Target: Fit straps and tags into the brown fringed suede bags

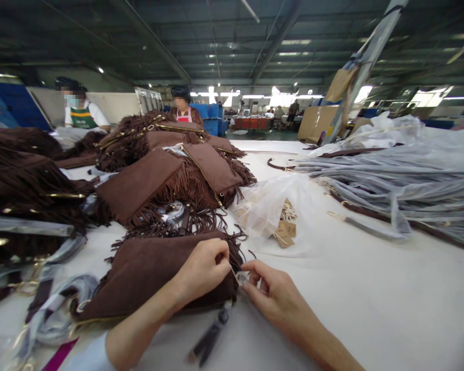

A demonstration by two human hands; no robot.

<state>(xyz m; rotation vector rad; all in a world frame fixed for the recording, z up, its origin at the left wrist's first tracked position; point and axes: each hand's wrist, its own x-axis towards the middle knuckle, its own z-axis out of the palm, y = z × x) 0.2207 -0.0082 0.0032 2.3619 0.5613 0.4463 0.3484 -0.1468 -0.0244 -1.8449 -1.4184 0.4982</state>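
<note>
While two hands pinch, one brown fringed bag (150,273) rests.

Counting two hands, one brown fringed bag (147,270) under them, one clear tag bag (272,206), two people sitting opposite.

— On the white tabletop (371,299)?
— Heaped brown fringed bags (166,170) at center left, more dark fringed ones (23,180) along the left edge. Just right of the heap, a clear plastic bag (270,206) with tan paper tags (286,226) inside.

— Farther right?
— Piled grey plastic-sleeved straps (402,180), stacked well apart from the bags.

— Beyond the tabletop?
— Two seated workers, one in a green apron (83,116), one in a pink apron (183,114). Behind them, blue crates (212,118), leaning cardboard sheets (317,121), and ceiling strip lights (294,42) overhead.
</note>
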